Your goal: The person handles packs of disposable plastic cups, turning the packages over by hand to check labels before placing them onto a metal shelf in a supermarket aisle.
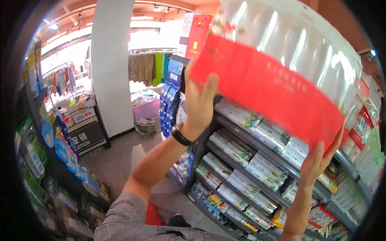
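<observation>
Both of my hands hold up a large clear-plastic pack with translucent, ribbed rows inside. A wide red band bearing pale writing runs along its lower side. My left hand, with a black band on the wrist, grips the red band's left end, thumb upward. At the opposite end, my right hand supports the lower right corner, its fingers partly hidden behind the pack. The pack is tilted down to the right, above a shelf of clear-wrapped rolls, and covers part of the shelving.
Dark tiered shelving with wrapped rolls stands at the right. A red gift bag is behind my left hand. Blue hanging packets line the shelf end. Merchandise racks flank the left; a white pillar rises beyond the grey floor.
</observation>
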`<action>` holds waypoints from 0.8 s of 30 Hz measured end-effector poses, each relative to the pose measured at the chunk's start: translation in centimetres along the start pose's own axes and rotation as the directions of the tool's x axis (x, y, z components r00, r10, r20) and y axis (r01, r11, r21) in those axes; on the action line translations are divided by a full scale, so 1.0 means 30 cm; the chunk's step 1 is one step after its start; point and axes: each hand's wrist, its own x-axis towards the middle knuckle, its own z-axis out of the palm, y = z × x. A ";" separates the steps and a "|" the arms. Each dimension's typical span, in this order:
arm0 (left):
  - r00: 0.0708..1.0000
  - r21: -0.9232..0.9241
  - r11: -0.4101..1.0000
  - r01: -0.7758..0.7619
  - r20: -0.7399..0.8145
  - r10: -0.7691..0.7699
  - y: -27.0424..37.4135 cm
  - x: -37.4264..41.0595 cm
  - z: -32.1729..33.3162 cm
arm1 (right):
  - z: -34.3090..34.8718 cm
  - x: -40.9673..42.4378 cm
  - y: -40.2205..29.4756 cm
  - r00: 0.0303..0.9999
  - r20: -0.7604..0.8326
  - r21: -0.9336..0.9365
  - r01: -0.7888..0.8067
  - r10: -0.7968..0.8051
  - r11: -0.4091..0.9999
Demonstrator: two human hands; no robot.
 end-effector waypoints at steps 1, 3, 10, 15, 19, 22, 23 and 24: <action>0.997 -0.037 0.998 0.050 0.059 -0.048 -0.039 0.051 0.029 | -0.005 0.077 0.000 0.999 0.023 -0.034 0.024 -0.023 0.999; 0.990 -0.147 0.989 0.035 0.142 -0.014 -0.062 0.204 0.036 | 0.044 0.244 0.038 0.993 0.091 -0.092 0.087 -0.078 0.992; 0.976 -0.199 0.980 0.006 0.216 0.037 -0.177 0.820 0.045 | 0.335 0.724 0.022 0.964 0.242 -0.128 0.146 -0.112 0.981; 0.944 -0.260 0.966 0.002 0.319 0.084 -0.354 1.012 0.121 | 0.456 0.882 0.115 0.989 0.119 -0.074 0.094 -0.084 0.993; 0.943 -0.220 0.975 0.013 0.328 0.061 -0.435 1.125 0.168 | 0.451 1.014 0.277 0.973 0.110 -0.194 0.223 -0.204 0.955; 0.938 -0.193 0.981 -0.003 0.340 0.070 -0.528 1.163 0.184 | 0.412 1.135 0.394 0.964 0.104 -0.468 0.265 -0.245 0.843; 0.943 -0.150 0.989 0.007 0.330 0.043 -0.548 1.165 0.186 | 0.411 1.146 0.414 0.989 0.088 -0.511 0.149 -0.121 0.846; 0.947 -0.111 0.994 0.020 0.320 0.016 -0.571 1.165 0.194 | 0.402 1.155 0.444 0.993 0.097 -0.557 0.106 -0.062 0.824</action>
